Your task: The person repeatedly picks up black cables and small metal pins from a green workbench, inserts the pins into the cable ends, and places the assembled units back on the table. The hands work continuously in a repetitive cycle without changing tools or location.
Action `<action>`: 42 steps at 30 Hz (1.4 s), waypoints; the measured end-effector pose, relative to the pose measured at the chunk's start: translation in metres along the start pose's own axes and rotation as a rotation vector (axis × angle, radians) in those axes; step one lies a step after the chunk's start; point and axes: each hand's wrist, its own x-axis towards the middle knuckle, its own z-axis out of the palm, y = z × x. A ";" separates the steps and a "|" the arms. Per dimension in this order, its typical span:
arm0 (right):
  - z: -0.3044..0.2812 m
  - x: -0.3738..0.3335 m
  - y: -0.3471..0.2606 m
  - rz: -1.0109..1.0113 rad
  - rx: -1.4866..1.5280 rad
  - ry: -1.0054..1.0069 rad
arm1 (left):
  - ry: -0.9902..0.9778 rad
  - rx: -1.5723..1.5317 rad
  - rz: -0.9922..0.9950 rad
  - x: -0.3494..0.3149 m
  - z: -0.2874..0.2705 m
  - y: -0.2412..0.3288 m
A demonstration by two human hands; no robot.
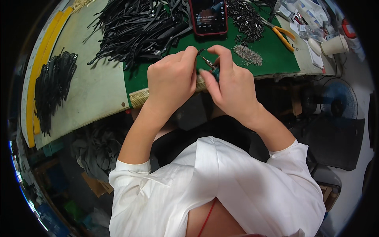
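Note:
Both my hands are raised over the front edge of the green mat (274,61). My left hand (171,73) is closed, pinching a small black piece (201,50) whose end pokes out beyond the fingers. In my right hand (239,85) is a small screwdriver-like tool (215,72) with a dark green handle and a silver metal shaft. Its tip points up and left, close to the black piece; I cannot tell whether they touch. Beyond my left hand lies a big heap of black strips (138,33) with shiny ends.
A phone (209,17) stands behind my hands. Farther right are dark metal parts (246,23), tiny silvery parts (248,55), yellow-handled pliers (283,38) and a white cup (334,45). At left lie a black strip bundle (55,87) and yellow bars (35,75). A fan (338,98) stands low right.

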 end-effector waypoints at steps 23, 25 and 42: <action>-0.083 -0.012 0.073 0.143 -0.086 -0.346 | -0.142 0.307 -0.096 0.071 -0.020 -0.073; -0.085 -0.008 0.069 0.150 -0.120 -0.416 | -0.032 0.271 -0.065 0.070 -0.024 -0.073; -0.078 -0.009 0.066 0.123 -0.205 -0.409 | 0.005 -0.694 -0.300 0.029 -0.027 -0.023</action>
